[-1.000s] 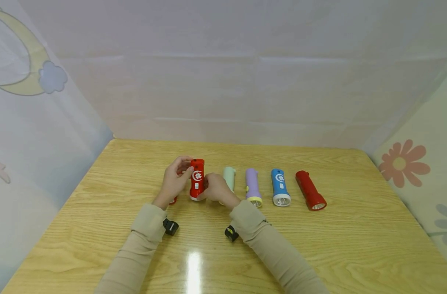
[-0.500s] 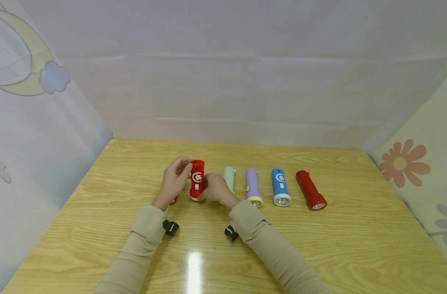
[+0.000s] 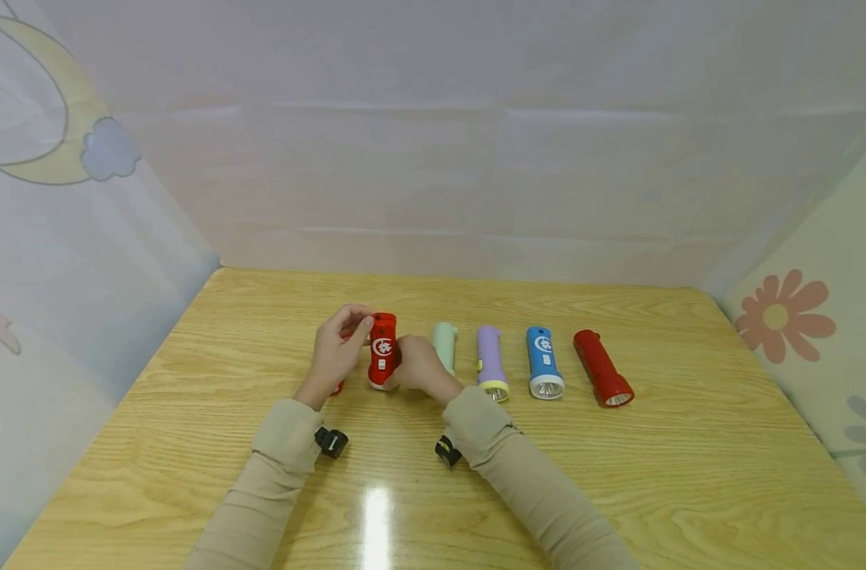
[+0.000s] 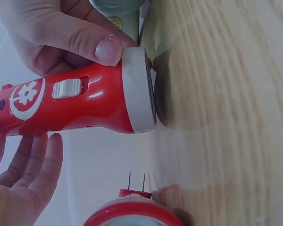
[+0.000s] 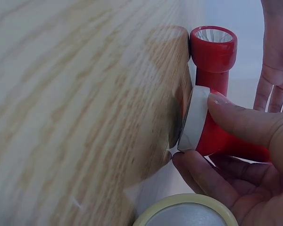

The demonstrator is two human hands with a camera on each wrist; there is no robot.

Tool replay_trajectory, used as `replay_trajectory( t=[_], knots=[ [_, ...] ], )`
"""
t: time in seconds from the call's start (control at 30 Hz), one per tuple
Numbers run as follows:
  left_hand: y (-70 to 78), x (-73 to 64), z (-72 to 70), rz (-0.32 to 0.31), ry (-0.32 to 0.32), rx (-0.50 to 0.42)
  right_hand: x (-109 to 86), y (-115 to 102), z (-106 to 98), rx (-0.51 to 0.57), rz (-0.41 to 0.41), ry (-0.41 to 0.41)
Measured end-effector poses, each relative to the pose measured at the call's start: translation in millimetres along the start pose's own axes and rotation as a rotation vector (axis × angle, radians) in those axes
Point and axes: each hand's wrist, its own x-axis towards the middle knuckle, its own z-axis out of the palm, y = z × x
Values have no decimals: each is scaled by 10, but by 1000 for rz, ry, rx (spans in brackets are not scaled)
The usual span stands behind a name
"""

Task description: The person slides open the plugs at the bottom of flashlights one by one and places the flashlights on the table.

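A red flashlight [image 3: 382, 354] with a white rim, white switch and flower-and-moon print stands nearly upright, lens end down and slightly tilted, at the table surface. My right hand [image 3: 416, 364] pinches its lens end, thumb on the red body by the rim in the left wrist view. My left hand [image 3: 338, 354] is beside its tail end; the thumb lies at the tail and fairly straight fingers [image 4: 42, 160] come up to the body. Behind the left hand, mostly hidden, lies another red flashlight [image 5: 214, 56], its lens end showing in the right wrist view.
To the right lie a mint green flashlight [image 3: 444, 340], partly covered by the right hand, a purple one [image 3: 488, 356] with a yellow rim, a blue one [image 3: 543, 356] and a plain red one [image 3: 600, 364]. Patterned cloth [image 3: 433, 158] walls the wooden table [image 3: 689, 475].
The red flashlight's tail end has come slightly down and toward me, and its tilt has changed a little. Both hands stay nearly in place; the left thumb has shifted toward the tail's edge.
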Motion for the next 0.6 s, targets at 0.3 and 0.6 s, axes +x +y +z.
replay_trajectory(
  t=[0.3, 0.6],
  knots=[
    [11, -26, -15, 12, -2, 13, -6, 2, -4, 28, -8, -10],
    [-178, -11, -50, 24, -26, -11, 12, 0, 2, -10, -13, -19]
  ],
)
